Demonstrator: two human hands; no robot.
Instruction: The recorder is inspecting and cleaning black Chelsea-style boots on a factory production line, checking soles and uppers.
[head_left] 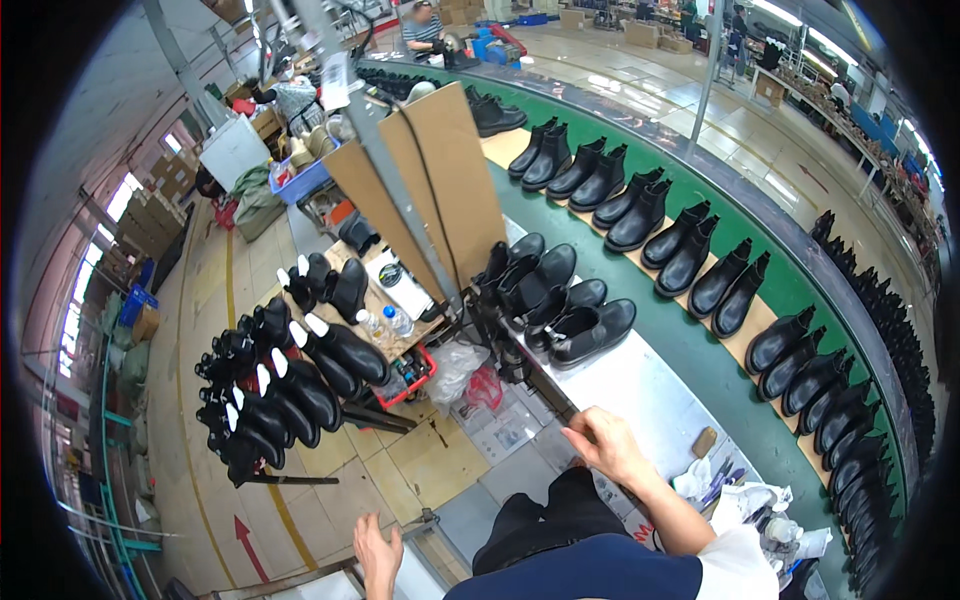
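Green conveyor (690,350) curves past a white counter (640,390), black shoes (600,335) at its far end. The right hand (608,445), loosely curled and empty, hangs over the counter's left edge; the left hand (378,553), fingers parted, holds nothing. A brown block (704,442) lies near its right edge.

In the upper left of the frame there is a blue crate (304,182). A brown cardboard sheet (445,170) stands near the upper middle. At the lower left, one red arrow (249,550) marks the floor (335,510).

Shoes (597,335) on table (645,390) beside conveyor (705,365)
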